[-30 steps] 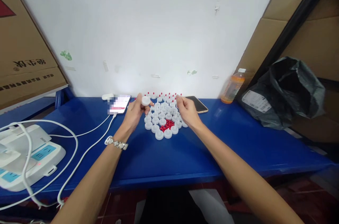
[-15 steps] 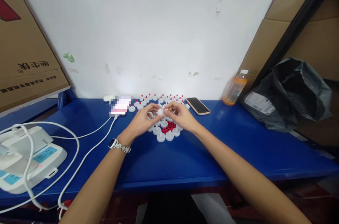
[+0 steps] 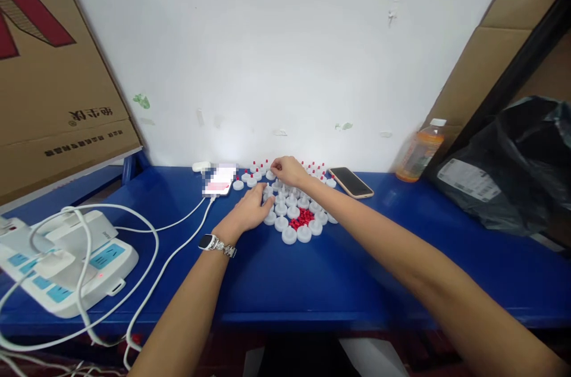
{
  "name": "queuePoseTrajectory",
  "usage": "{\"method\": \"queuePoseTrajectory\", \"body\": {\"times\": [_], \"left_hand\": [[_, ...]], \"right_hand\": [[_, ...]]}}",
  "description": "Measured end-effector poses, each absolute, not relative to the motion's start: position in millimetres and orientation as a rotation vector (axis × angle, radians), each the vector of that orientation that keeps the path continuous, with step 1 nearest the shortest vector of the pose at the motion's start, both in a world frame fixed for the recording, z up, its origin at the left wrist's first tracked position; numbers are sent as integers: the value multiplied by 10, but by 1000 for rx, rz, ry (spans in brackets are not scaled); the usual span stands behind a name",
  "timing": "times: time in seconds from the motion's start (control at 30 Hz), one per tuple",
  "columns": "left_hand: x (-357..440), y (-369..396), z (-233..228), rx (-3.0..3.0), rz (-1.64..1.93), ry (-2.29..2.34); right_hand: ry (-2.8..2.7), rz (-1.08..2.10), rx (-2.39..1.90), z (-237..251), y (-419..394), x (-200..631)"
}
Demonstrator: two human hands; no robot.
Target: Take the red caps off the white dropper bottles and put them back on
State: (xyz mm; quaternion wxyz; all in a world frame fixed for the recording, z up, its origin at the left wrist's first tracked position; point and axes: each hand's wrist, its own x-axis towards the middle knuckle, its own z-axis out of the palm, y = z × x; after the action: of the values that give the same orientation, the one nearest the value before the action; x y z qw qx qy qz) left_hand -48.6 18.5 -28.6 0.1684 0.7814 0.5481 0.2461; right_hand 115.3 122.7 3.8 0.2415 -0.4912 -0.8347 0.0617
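Note:
At the back of the blue table, my right hand (image 3: 289, 170) is pinched at the top of a white nozzle cap (image 3: 270, 175); its tip is hidden by the fingers. My left hand (image 3: 251, 209) is lower and to the left, thumb and fingers apart, beside several white nozzle caps without red tips (image 3: 281, 209). Whether its fingertips touch the nearest one is unclear. A pile of small red tips (image 3: 302, 219) lies among these caps. Further back stand white caps with red tips (image 3: 238, 184), on both sides of my right hand.
A phone with a blurred screen (image 3: 219, 181) is plugged in at the left, and a dark phone (image 3: 351, 182) lies at the right. White cables run from a power strip (image 3: 102, 273). An orange drink bottle (image 3: 419, 151) and a black plastic bag (image 3: 504, 169) stand far right.
My hands have come apart from the white cap they held together. The right hand has moved back toward the red-tipped caps; the left has lowered and its fingers have spread. The camera view has shifted.

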Motion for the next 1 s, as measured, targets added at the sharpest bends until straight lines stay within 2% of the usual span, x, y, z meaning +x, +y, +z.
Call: {"method": "queuePoseTrajectory", "body": {"times": [0.2,0.67,0.83,1.0], "left_hand": [[-495,191,-279,2221,725,1538],[-494,197,-275,2215,760,1605],[-477,185,-257,2197,1002,1635],[-336,87,-151,2207,1249,1444]], "right_hand": [[-2473,169,-1366,69,1313,1046],[-2250,207,-1501,44,1624,750],[-2098,252,-1388,148,1282,1012],[-1847,620,-1088,138,646,1333]]}}
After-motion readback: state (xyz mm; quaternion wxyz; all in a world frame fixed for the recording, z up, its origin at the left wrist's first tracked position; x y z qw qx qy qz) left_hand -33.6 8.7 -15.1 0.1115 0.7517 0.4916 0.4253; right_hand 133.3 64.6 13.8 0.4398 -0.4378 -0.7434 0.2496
